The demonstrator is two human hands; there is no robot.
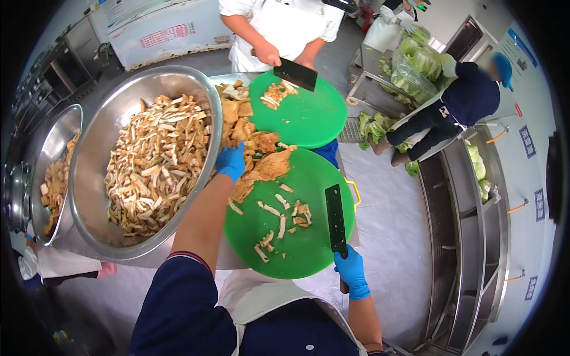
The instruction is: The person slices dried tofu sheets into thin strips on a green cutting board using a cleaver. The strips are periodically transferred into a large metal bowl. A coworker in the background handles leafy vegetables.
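Note:
My right hand [352, 272], in a blue glove, grips the dark handle of a cleaver [335, 218]. The blade lies over the right side of a round green cutting board [307, 249]. Pale-centred cut strips [281, 226] are scattered on this board. My left hand [230, 163], also gloved in blue, reaches to a heap of wrinkled brown food slabs [269, 167], their kind unclear. It is at the heap's left edge, beside the rim of a large steel bowl [91, 178]. Its fingertips are partly hidden, so its hold cannot be told. Many cut brown strips [156, 169] fill the bowl.
Across the table, a co-worker's hand [268, 54] holds another cleaver [295, 74] over a second green board [311, 120]. A second steel bowl [62, 133] stands at left. Cabbages [412, 60] lie on a cart; another person [472, 95] stands beside the sink trough [476, 222].

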